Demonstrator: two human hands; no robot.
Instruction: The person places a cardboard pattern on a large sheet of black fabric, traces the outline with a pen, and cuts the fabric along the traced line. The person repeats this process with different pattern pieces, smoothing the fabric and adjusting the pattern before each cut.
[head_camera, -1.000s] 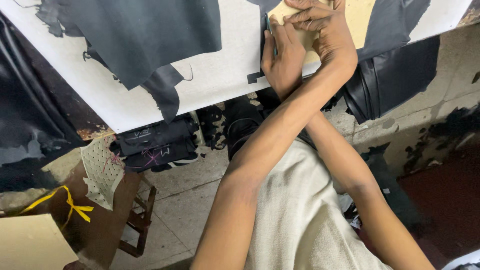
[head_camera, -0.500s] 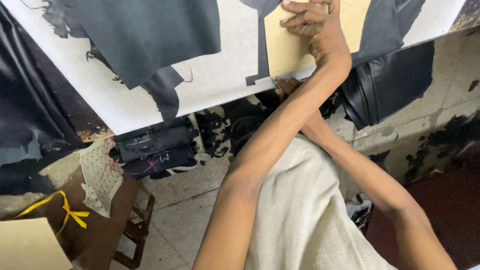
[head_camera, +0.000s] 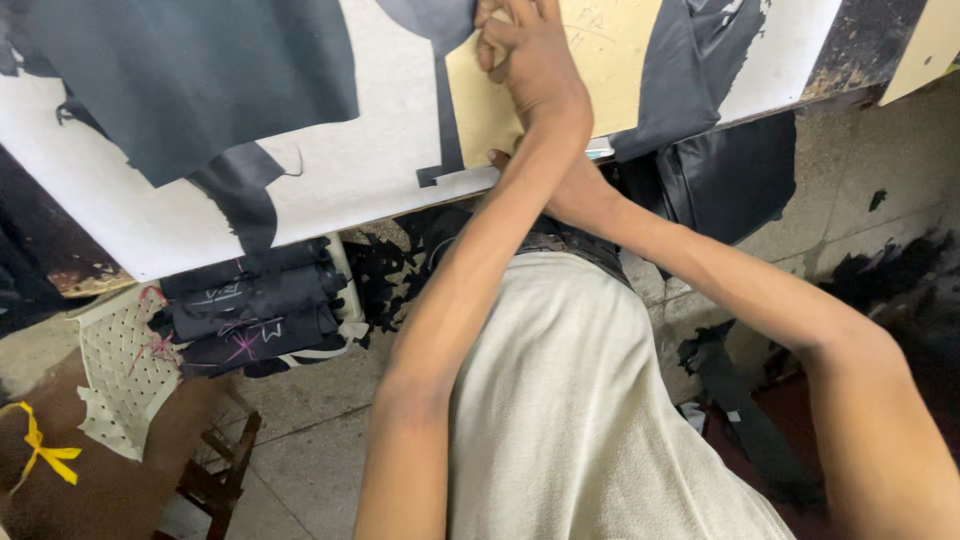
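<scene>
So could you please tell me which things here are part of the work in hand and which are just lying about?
In hand: left hand, tan pattern card, black leather, white board.
Lying about: rolled bundles, perforated white piece, yellow ribbon, floor scraps.

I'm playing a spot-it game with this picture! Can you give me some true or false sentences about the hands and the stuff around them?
1. The left hand presses flat on a tan card pattern. True.
2. The right hand is in full view, holding scissors. False: it is tucked behind the left forearm at the table edge, and no scissors show.
3. Dark sheet pieces lie on the white table top. True.
4. The folded dark bundles sit on top of the table. False: they are stacked below it, near the floor.
5. A yellow ribbon shows at the lower left. True.
</scene>
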